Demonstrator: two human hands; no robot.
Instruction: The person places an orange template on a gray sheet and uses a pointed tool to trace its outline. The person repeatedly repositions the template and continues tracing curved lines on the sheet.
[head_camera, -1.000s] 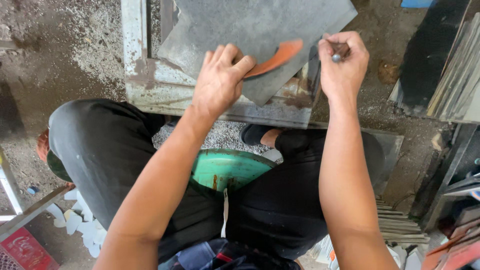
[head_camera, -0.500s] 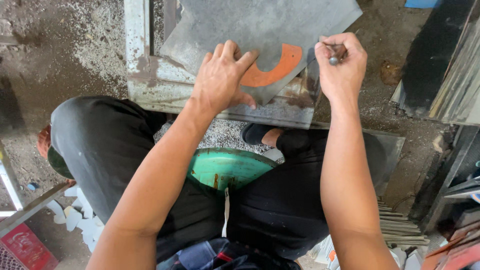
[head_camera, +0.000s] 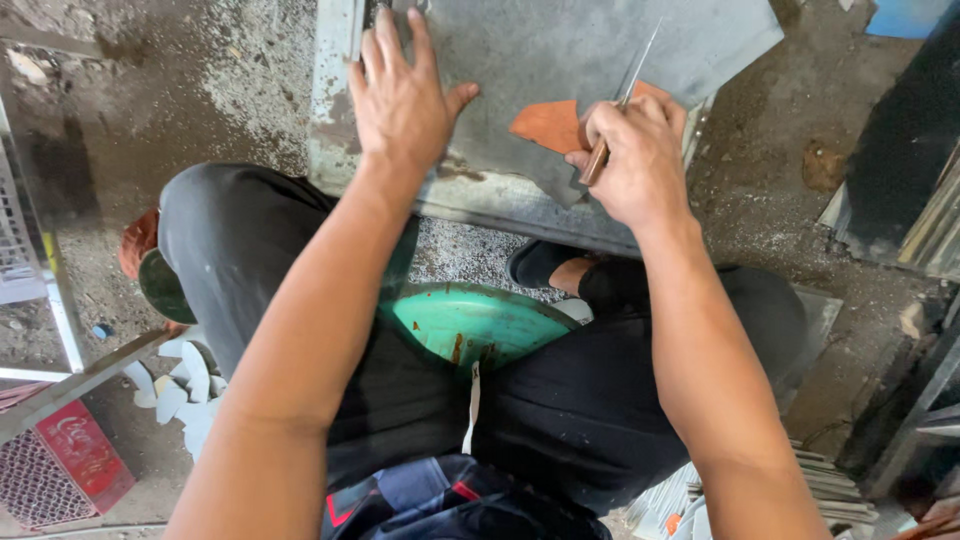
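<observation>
The left hand (head_camera: 402, 95) lies flat, fingers spread, on the stiff, thin grey sheet (head_camera: 570, 60), while the right hand (head_camera: 635, 160) is clenched round a slim scriber (head_camera: 622, 105) just beside the orange template (head_camera: 548, 125).

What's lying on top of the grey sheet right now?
On the grey sheet: the flat left hand, an orange curved template, and the right hand gripping a thin metal scriber. The template's right part is covered.

Worn metal block (head_camera: 470, 195), grey sheet (head_camera: 560, 60) on top
</observation>
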